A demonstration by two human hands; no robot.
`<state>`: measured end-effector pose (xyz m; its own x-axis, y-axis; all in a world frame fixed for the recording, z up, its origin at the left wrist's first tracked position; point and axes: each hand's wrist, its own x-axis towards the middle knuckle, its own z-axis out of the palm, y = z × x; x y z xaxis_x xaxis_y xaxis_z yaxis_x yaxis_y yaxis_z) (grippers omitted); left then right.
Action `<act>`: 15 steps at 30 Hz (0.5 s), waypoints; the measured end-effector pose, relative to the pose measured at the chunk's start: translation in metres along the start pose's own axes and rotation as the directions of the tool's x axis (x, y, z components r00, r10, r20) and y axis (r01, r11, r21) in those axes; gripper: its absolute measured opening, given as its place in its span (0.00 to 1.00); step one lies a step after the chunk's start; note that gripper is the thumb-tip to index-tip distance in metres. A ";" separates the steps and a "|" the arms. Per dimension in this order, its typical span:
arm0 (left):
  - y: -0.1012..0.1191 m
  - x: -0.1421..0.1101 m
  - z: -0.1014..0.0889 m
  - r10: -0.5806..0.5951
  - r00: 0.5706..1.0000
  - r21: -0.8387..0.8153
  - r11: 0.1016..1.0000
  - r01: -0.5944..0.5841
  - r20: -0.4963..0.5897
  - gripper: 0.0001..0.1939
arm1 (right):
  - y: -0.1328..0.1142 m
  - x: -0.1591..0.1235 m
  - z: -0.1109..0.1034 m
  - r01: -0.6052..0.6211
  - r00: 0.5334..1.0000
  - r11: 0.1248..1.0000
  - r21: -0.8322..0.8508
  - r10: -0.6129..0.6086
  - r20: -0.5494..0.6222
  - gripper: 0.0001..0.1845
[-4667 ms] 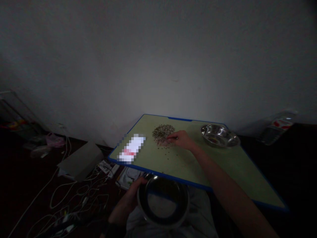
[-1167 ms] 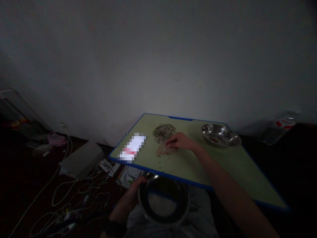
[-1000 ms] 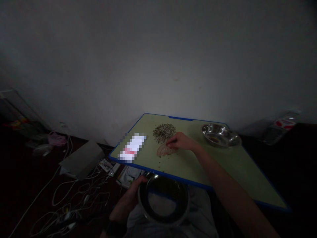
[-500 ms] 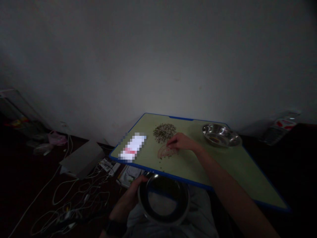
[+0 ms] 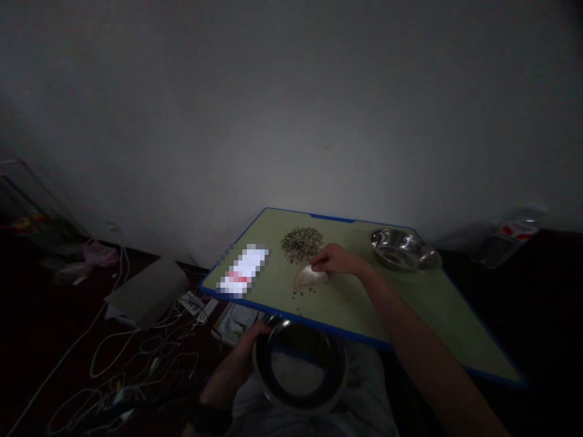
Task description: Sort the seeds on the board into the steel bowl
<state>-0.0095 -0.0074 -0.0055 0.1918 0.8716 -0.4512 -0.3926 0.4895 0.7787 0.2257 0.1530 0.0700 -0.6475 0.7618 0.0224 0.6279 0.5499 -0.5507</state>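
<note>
On the folding table's pale green top (image 5: 355, 309), my right hand (image 5: 339, 260) pinches a clear semicircular protractor (image 5: 305, 279) with reddish lines. Just beyond it lies a spread pile of small dark and pale bits like seeds (image 5: 300, 243). A few loose bits lie on the near side of the protractor. Below the near table edge, my left hand (image 5: 250, 341) grips the left rim of a metal bowl (image 5: 298, 370) over my lap. The bowl's inside is dark, and I cannot make out any contents.
A second metal bowl (image 5: 403, 250) stands at the table's far right. A blurred bright phone-like panel (image 5: 245, 271) lies at the left. Tangled cables (image 5: 150, 370), a grey box (image 5: 148, 291) and a pink bag (image 5: 100, 252) are on the floor. A bottle (image 5: 510, 237) is at the right.
The protractor now catches a bright glare and its left edge sits slightly further right. More loose bits show at its near side. My left hand keeps its hold on the bowl.
</note>
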 end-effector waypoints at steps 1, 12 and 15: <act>0.000 0.000 0.000 -0.015 1.000 -0.011 1.000 0.015 -0.017 0.05 | 0.001 0.000 -0.001 -0.006 1.000 1.000 0.006 0.006 -0.004 0.14; -0.004 0.004 0.000 -0.071 0.996 -0.071 0.995 0.067 -0.055 0.06 | 0.010 -0.018 -0.011 -0.083 0.994 0.997 0.004 0.083 -0.077 0.14; -0.006 0.004 -0.003 -0.035 0.999 -0.085 0.996 0.031 -0.040 0.05 | 0.012 -0.034 -0.011 -0.129 0.984 0.991 -0.043 0.123 -0.130 0.14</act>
<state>-0.0095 -0.0071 -0.0129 0.1689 0.8521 -0.4954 -0.4613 0.5125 0.7243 0.2599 0.1377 0.0716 -0.5039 0.8615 0.0626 0.7243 0.4610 -0.5127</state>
